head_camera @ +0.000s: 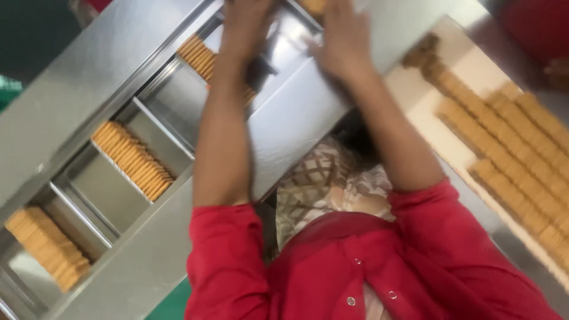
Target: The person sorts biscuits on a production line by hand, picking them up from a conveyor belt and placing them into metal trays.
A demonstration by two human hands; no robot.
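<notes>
head view: stainless steel conveyor channel [77, 112] runs diagonally from lower left to top centre, split by metal dividers [157, 127] into pockets. stacks of square tan biscuits stand on edge in the pockets: one stack [47, 248] at lower left, one stack [133, 160] mid-left, one stack [200, 56] just beside the left forearm. a pale tray [453, 56] at the right carries long rows of the same biscuits [521, 160], well apart from both hands.

left hand [246, 26] is reached into the upper pocket, fingers curled down; what is gripped is hidden by blur and the frame edge, so the grip cannot be told. right hand [344, 41] is laid flatter, fingers spread, over the steel lip [308, 112] next to the same pocket; a bit of biscuit colour is seen at the top edge above it, contact unclear. red sleeves [228, 261] are pushed to the elbow.

judgement: a biscuit stack is being set or squared in that pocket. it is best done with the stack pressed evenly from both ends, kept upright on edge, seated flush against the divider. sleeves should be kept off the neighbouring stack. light pressure only; these snap easily.
</notes>
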